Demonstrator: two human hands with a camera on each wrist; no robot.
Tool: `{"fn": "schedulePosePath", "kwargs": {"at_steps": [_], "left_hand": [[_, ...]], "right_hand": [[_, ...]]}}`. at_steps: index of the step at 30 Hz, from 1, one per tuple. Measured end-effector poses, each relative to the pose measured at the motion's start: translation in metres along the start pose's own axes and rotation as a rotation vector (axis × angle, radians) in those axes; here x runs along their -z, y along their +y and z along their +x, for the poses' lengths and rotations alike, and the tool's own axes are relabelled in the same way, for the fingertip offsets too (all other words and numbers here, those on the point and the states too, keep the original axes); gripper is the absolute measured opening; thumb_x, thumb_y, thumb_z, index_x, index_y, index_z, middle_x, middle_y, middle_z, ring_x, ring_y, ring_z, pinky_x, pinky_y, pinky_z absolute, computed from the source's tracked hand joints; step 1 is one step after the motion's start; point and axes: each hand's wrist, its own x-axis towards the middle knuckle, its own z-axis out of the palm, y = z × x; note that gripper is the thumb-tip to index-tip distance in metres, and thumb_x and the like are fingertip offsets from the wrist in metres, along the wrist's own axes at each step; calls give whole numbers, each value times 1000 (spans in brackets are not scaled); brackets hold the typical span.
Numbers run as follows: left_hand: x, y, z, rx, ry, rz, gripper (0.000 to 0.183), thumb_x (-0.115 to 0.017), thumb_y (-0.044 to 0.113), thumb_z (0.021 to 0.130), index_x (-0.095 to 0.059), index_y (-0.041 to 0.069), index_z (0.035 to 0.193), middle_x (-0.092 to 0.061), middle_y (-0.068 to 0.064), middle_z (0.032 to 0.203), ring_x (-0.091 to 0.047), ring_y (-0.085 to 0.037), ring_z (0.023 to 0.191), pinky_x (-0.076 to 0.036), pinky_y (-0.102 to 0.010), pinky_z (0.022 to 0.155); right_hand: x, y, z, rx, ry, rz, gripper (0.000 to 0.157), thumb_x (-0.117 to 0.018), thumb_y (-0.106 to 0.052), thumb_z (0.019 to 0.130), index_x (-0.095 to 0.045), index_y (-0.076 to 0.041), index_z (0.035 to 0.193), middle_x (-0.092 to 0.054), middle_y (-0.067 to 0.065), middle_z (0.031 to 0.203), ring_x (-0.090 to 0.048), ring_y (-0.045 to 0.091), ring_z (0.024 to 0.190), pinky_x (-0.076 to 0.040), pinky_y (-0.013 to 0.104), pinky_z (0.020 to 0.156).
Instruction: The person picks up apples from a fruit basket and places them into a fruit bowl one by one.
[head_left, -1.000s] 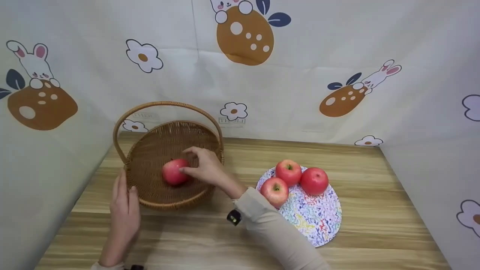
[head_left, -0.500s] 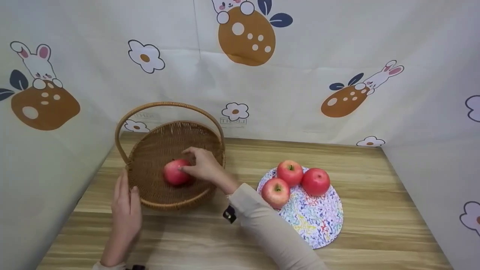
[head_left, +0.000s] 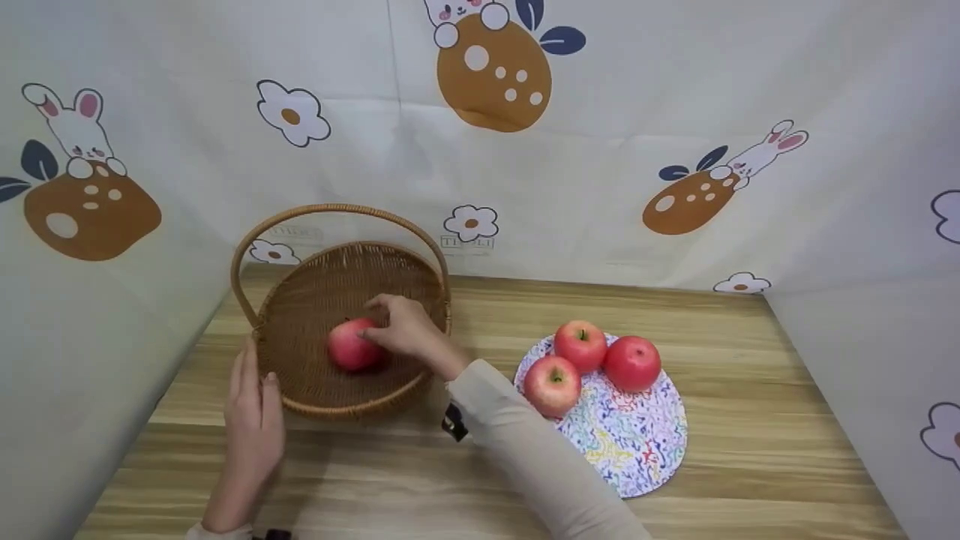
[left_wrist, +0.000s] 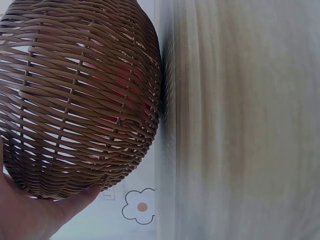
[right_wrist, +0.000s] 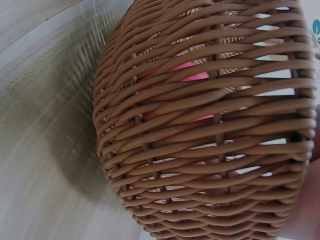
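Observation:
A red apple (head_left: 354, 346) lies inside a brown wicker basket (head_left: 352, 411) with a tall arched handle. The right hand (head_left: 409, 328) reaches over the basket's right side, its thumb overlapping the apple and its index finger held apart above. In the right wrist view, the basket's woven wall (right_wrist: 210, 120) hides most of that hand; red shows through the gaps. The left hand (head_left: 253, 424) rests against the basket's front left side with fairly straight fingers. From the left wrist view, its thumb (left_wrist: 80, 202) lies along the wicker (left_wrist: 75, 100).
On the right, a round plate (head_left: 637, 450) with a colourful squiggle pattern bears three apples (head_left: 580, 346) near its back left edge. The wood-grain table (head_left: 390, 480) ends at a white cloth (head_left: 570, 187) printed with rabbits and flowers, which encloses the back and sides.
The right sleeve and forearm have shifted slightly to the left, while the right hand stays by the apple. The left hand, basket and plate keep their places; the head view has shifted slightly.

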Motion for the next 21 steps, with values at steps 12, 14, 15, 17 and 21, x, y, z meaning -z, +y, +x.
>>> {"fn": "schedulePosePath", "kwargs": {"at_steps": [12,14,15,17,21], "left_hand": [[-1,3,-1,37,-7,13,57,-38,6,110,-24,-9,163,-22,-34,168,-21,-52,156,-15,-62,128],[-1,2,-1,38,-5,13,57,-38,7,110,-24,-9,163,-22,-34,168,-21,-51,156,-16,-61,128],[-1,3,-1,37,-3,14,57,-38,7,110,-25,-9,163,-22,-34,168,-21,-51,156,-16,-61,128],[-1,2,-1,32,2,12,56,-38,7,110,-25,-9,163,-23,-33,168,-22,-51,155,-17,-61,128],[-1,1,-1,17,14,11,56,-39,7,110,-26,-9,163,-25,-33,168,-24,-51,155,-19,-62,127]], "right_hand": [[-6,5,10,-22,-43,2,37,-73,-17,101,-69,-5,136,-71,11,134,-65,25,123,-52,30,102],[-7,6,12,-19,-47,-1,36,-72,-17,101,-69,-5,135,-71,11,134,-65,26,124,-52,31,102],[-7,7,13,-17,-47,-3,36,-72,-17,101,-69,-4,135,-71,11,134,-65,26,124,-52,32,103],[-8,8,15,-13,-50,-4,36,-71,-16,101,-69,-4,135,-71,12,134,-65,26,124,-52,32,103],[-10,8,18,-6,-61,-7,36,-71,-16,101,-69,-4,135,-72,12,134,-65,26,125,-52,31,104]]}}
